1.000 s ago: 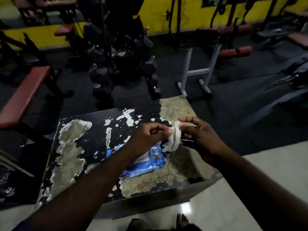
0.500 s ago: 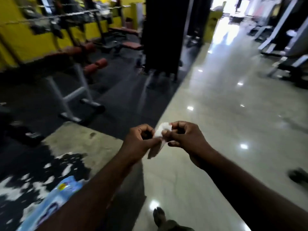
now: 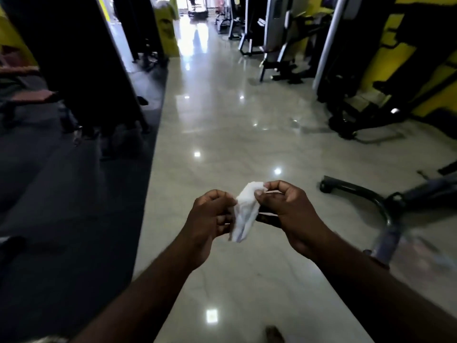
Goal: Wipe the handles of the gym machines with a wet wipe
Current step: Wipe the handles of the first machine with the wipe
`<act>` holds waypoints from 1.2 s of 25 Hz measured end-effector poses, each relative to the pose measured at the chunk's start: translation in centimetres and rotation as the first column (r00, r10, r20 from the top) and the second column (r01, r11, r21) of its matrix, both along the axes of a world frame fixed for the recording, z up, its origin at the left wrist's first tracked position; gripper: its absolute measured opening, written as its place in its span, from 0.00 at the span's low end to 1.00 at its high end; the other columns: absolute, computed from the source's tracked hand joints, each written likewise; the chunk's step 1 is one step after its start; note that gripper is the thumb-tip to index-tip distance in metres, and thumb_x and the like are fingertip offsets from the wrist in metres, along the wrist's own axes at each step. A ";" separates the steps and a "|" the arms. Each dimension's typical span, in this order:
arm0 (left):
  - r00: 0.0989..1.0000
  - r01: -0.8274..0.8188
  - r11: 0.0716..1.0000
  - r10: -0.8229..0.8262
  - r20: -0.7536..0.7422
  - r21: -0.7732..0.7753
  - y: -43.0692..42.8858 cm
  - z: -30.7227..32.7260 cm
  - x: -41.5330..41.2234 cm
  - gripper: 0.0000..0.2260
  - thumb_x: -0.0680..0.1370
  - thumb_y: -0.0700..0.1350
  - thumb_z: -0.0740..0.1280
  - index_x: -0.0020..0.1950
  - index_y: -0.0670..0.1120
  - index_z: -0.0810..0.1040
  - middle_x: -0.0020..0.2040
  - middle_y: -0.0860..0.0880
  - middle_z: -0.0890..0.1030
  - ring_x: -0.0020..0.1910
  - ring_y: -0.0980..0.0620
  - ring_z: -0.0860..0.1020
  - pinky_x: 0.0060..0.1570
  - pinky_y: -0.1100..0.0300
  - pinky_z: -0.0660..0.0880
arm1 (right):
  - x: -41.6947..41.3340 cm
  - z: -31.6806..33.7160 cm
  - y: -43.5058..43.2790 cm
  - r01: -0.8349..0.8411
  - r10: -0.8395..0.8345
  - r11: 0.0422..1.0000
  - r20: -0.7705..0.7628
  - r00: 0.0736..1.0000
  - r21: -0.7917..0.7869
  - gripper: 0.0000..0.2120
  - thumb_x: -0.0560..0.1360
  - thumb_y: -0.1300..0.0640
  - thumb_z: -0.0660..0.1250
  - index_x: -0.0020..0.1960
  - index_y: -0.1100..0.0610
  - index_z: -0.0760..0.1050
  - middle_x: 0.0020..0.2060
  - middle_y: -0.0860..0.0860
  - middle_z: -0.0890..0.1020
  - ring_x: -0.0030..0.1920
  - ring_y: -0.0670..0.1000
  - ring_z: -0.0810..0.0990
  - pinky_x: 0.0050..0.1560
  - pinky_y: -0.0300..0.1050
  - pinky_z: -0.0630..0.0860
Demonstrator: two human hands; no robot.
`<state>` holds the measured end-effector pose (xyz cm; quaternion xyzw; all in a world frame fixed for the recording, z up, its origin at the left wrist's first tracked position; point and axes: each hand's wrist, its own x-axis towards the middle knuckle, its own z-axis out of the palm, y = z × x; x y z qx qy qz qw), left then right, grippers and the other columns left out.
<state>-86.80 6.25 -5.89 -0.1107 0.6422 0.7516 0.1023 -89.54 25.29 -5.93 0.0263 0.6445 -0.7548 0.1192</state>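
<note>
A white wet wipe (image 3: 244,211) hangs crumpled between my two hands in the middle of the view, above the shiny tiled floor. My left hand (image 3: 210,219) pinches its left edge with curled fingers. My right hand (image 3: 284,209) pinches its top right corner between thumb and fingertips. Gym machines (image 3: 279,45) stand along the right wall at the back; their handles are too dark and far to make out.
A curved black machine frame (image 3: 371,201) lies low on the floor just right of my right hand. Dark rubber matting (image 3: 74,194) and a black rack (image 3: 81,58) fill the left. A glossy tiled aisle (image 3: 222,107) runs ahead to a bright doorway.
The view has swung right, away from the peeling table and the blue wipe packet, to face down the aisle. Both hands keep pinching the wipe, which now hangs more spread out.
</note>
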 end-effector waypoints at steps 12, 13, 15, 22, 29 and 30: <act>0.998 0.065 0.997 -0.065 -0.004 -0.041 15.8 -0.9 -30.8 0.12 0.76 0.29 0.72 0.58 0.38 0.77 0.52 0.39 0.86 0.50 0.40 0.86 0.44 0.49 0.84 | -27.7 -1.6 16.1 0.124 -0.130 0.989 0.066 0.989 0.076 0.05 0.78 0.65 0.72 0.53 0.64 0.81 0.47 0.61 0.87 0.47 0.59 0.87 0.51 0.50 0.85; 0.999 0.050 0.998 -0.050 0.005 -0.027 15.9 -1.3 -33.6 0.14 0.76 0.29 0.72 0.59 0.39 0.77 0.52 0.39 0.86 0.51 0.40 0.86 0.44 0.49 0.84 | -30.5 -2.0 16.3 0.133 -0.139 0.988 0.066 0.988 0.078 0.05 0.78 0.64 0.72 0.53 0.64 0.80 0.46 0.61 0.87 0.46 0.58 0.86 0.52 0.51 0.85; 0.999 0.039 0.999 -0.040 0.011 0.006 15.8 -2.2 -39.6 0.18 0.74 0.29 0.75 0.61 0.40 0.77 0.52 0.38 0.86 0.51 0.39 0.86 0.46 0.47 0.84 | -36.1 -2.5 16.1 0.121 -0.127 0.990 0.075 0.989 0.074 0.07 0.79 0.63 0.72 0.55 0.63 0.79 0.48 0.61 0.87 0.47 0.56 0.86 0.54 0.52 0.84; 0.975 0.221 0.973 -0.220 -0.027 0.071 16.0 -0.6 -64.6 0.17 0.74 0.38 0.78 0.60 0.39 0.80 0.52 0.39 0.87 0.52 0.40 0.86 0.50 0.47 0.84 | -58.3 -1.0 15.4 0.170 -0.173 0.985 0.087 0.981 0.044 0.15 0.79 0.60 0.72 0.56 0.73 0.76 0.50 0.65 0.86 0.55 0.64 0.86 0.55 0.52 0.84; 0.946 0.295 0.955 -0.295 -0.134 -0.019 22.9 4.8 -87.5 0.10 0.75 0.37 0.77 0.51 0.38 0.78 0.48 0.33 0.84 0.43 0.42 0.86 0.46 0.44 0.85 | -77.7 3.3 21.2 0.454 -0.454 0.891 0.000 0.891 0.001 0.08 0.77 0.63 0.73 0.49 0.61 0.73 0.44 0.68 0.84 0.43 0.60 0.87 0.37 0.50 0.83; 0.945 0.288 0.957 -0.289 -0.151 -0.031 24.2 4.7 -90.9 0.09 0.76 0.37 0.76 0.50 0.39 0.77 0.46 0.34 0.84 0.41 0.43 0.85 0.44 0.46 0.85 | -80.7 3.2 22.4 0.471 -0.471 0.882 -0.026 0.882 -0.005 0.09 0.77 0.64 0.73 0.50 0.60 0.73 0.42 0.65 0.84 0.42 0.59 0.87 0.35 0.49 0.82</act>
